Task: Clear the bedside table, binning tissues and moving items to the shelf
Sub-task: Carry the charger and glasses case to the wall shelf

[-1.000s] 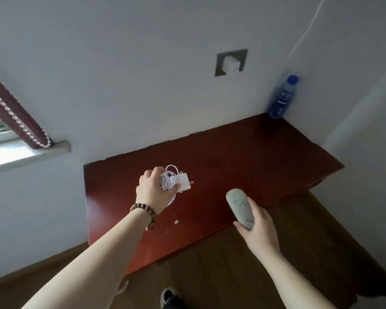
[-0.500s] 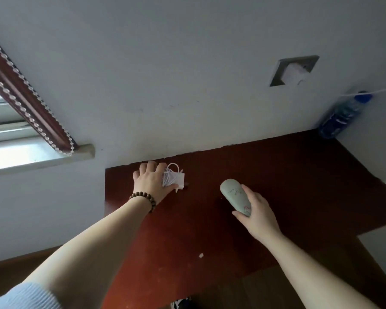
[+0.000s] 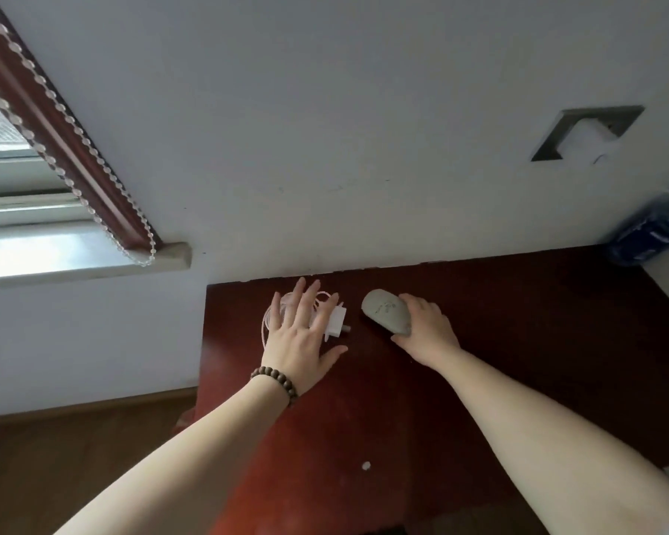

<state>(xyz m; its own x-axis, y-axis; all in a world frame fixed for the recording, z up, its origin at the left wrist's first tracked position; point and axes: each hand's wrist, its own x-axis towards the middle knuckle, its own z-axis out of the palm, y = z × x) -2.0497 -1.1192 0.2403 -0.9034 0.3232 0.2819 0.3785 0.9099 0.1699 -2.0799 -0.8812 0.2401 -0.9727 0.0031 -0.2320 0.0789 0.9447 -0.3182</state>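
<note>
One white charger (image 3: 335, 322) with its coiled cable (image 3: 275, 318), lying flat at the back left of the red-brown shelf (image 3: 518, 361), close to the wall (image 3: 325, 129). Covered by the left hand (image 3: 300, 334), fingers spread apart and flat over the coil, gripping nothing; probably letting go after setting it down, pressed so the loops don't spring loose. Just beside, not touching: one grey-green oval case (image 3: 387, 312), lying on the surface, clamped from the right by the right hand (image 3: 427, 330), fingers curled round its near end. Placed side by side at the rear, likely to keep the front free. One small white speck (image 3: 365, 465) alone nearer the front edge. One blue bottle (image 3: 657, 229) in the far right corner, blurred. One beaded bracelet (image 3: 277, 382) on the left wrist. Two items set here, no tissues in view
</note>
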